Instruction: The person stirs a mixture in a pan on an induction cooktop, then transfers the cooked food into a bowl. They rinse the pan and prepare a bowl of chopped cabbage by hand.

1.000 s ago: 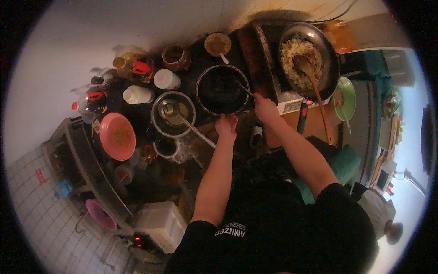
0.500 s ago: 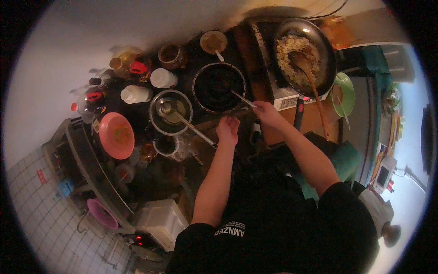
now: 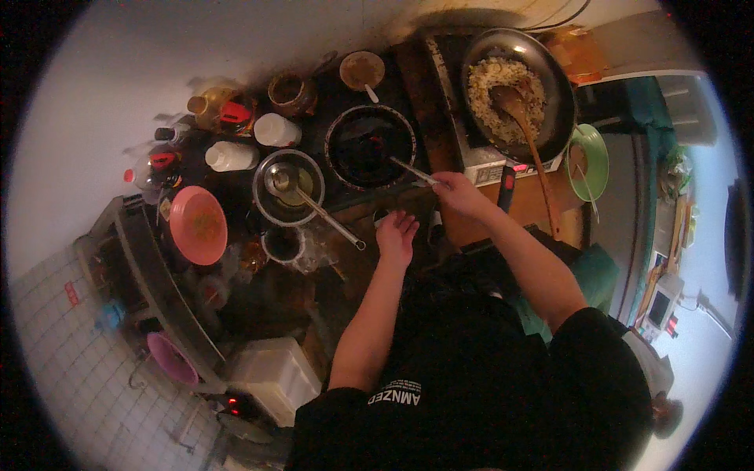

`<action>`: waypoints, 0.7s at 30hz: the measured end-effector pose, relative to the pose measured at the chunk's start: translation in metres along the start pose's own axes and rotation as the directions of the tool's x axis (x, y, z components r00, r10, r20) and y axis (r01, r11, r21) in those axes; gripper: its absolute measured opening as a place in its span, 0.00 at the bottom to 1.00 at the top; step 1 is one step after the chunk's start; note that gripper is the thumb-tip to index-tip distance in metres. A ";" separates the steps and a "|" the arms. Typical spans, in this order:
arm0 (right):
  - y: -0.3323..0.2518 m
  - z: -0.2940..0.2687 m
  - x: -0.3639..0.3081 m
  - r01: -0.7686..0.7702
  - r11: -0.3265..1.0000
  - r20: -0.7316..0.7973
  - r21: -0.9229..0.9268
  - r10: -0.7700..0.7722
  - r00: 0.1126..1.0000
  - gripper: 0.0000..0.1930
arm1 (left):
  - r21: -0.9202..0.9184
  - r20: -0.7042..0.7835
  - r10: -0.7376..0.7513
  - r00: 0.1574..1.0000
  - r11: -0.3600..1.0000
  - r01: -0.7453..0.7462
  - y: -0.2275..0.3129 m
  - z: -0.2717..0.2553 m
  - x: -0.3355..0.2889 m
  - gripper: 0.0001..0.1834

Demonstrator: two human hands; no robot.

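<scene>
My right hand is closed around a slim metal-handled utensil. Its far end dips into a round pot of dark, glossy contents, so I cannot tell what kind it is. My left hand holds nothing; its fingers are curled loosely and apart, just short of the counter's front edge. Left of the pot, a metal bowl contains some liquid and a ladle, whose handle sticks out toward my left hand.
On the right, a wok holds fried rice and a wooden spatula. Beside it is a green bowl. White bottles, a brown jar, a small bowl with a spoon and a pink plate surround the pot.
My left hand has dropped slightly away from the pot, and its fingers have spread. My right hand still grips the utensil in the pot. The whole view has shifted a little.
</scene>
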State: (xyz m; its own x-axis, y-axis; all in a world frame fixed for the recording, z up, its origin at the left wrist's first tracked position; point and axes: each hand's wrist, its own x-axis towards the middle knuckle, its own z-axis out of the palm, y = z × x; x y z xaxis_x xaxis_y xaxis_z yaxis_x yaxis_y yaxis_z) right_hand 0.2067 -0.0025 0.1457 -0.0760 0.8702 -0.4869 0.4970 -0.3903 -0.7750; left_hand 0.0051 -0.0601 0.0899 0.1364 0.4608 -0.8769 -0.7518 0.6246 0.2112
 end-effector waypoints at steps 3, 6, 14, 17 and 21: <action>-0.019 -0.016 -0.011 -0.079 0.989 0.075 0.127 0.070 0.995 0.16 | 0.011 -0.026 0.007 1.000 1.000 -0.007 -0.007 -0.003 -0.005 0.13; -0.048 -0.046 -0.034 -0.250 0.917 0.179 0.311 0.201 0.963 0.16 | 0.047 -0.021 0.013 1.000 0.999 -0.012 -0.013 -0.007 -0.010 0.15; -0.076 -0.167 -0.114 -0.296 0.808 -0.007 0.510 0.347 0.938 0.17 | 0.161 -0.007 0.039 0.999 0.986 -0.038 -0.026 -0.011 -0.028 0.15; -0.049 -0.197 -0.109 -0.222 0.913 -0.225 0.343 0.310 0.924 0.19 | 0.173 0.009 0.027 1.000 0.984 -0.029 -0.030 -0.016 -0.034 0.14; -0.016 -0.220 -0.100 -0.055 0.978 -0.579 -0.199 -0.072 0.812 0.19 | 0.189 0.040 0.010 0.999 0.982 -0.017 -0.035 -0.022 -0.034 0.12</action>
State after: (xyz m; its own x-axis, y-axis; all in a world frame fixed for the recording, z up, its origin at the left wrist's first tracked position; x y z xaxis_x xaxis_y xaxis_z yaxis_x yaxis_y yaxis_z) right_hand 0.3967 -0.0170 0.2956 0.4024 0.9093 -0.1063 0.6626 -0.3694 -0.6515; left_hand 0.0129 -0.1116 0.1030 0.1549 0.4919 -0.8568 -0.6187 0.7244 0.3041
